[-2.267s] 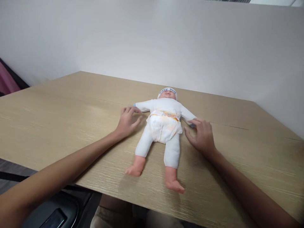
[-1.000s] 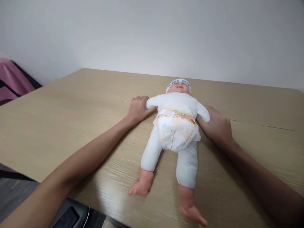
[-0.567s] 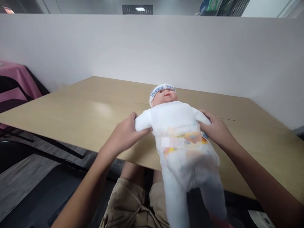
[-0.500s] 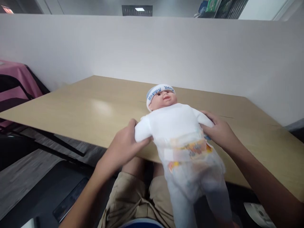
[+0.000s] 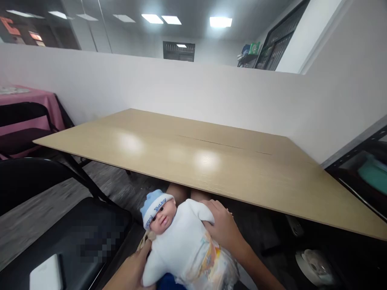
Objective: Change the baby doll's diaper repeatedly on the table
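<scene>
A baby doll (image 5: 181, 245) in white clothes, a printed diaper and a blue cap is held upright on my lap, below the edge of the wooden table (image 5: 211, 161). My left hand (image 5: 133, 270) grips the doll's side and arm from the left. My right hand (image 5: 222, 225) wraps round the doll's other arm and side. The doll's legs are out of view at the bottom edge.
A black chair (image 5: 45, 189) stands to my left with a white phone-like object (image 5: 45, 276) on a dark seat. A white partition wall (image 5: 181, 88) runs behind the table. A pink-covered table (image 5: 27, 100) is at far left. A dark shelf unit (image 5: 359, 169) is at right.
Both hands lifted the doll off the table and brought it down onto my lap. The camera tilted up, showing the ceiling lights and the room beyond the partition.
</scene>
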`<action>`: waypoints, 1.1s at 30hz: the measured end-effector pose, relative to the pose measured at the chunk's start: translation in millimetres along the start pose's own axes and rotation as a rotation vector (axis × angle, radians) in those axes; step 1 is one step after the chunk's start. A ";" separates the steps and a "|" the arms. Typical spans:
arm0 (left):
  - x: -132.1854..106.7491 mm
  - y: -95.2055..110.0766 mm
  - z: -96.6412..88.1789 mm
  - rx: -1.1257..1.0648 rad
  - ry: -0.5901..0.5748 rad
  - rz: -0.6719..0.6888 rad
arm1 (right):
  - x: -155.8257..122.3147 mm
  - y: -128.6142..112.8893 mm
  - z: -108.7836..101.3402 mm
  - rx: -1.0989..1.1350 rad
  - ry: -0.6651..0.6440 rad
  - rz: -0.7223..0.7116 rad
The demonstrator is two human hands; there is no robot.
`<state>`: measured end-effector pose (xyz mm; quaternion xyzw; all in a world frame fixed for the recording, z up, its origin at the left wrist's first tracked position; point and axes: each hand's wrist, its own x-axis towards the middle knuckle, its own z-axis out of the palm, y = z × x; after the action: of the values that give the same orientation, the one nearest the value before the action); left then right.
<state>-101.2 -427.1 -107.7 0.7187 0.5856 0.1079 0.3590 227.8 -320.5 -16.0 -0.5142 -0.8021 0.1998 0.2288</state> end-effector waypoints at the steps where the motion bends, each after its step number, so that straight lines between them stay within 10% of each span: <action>1: 0.9 1.3 -2.6 -0.029 -0.030 0.005 | 3.8 6.6 8.5 -0.016 -0.026 0.006; 6: 4.8 3.9 -17.0 0.106 -0.155 -0.090 | -5.3 45.3 21.7 0.120 -0.039 0.015; 10: 7.5 20.3 -42.2 0.300 -0.029 -0.067 | -36.5 54.8 17.7 0.324 -0.053 0.101; 15: 44.3 82.1 -67.2 0.166 0.031 0.525 | -56.9 53.0 19.6 0.395 -0.024 0.210; 20: 99.8 114.0 -28.1 0.027 -0.148 0.855 | -55.8 68.2 36.1 0.418 0.018 0.229; 28: 107.4 108.6 -12.3 -0.111 -0.161 0.811 | -38.6 116.4 56.5 0.434 0.125 0.327; 33: 92.7 114.2 -13.3 -0.241 -0.102 0.688 | -29.6 76.2 35.2 0.377 0.071 0.148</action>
<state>5.4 -343.2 -49.3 0.8305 0.2742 0.2546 0.4127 274.4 -320.9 -91.8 -0.5267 -0.7019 0.3442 0.3337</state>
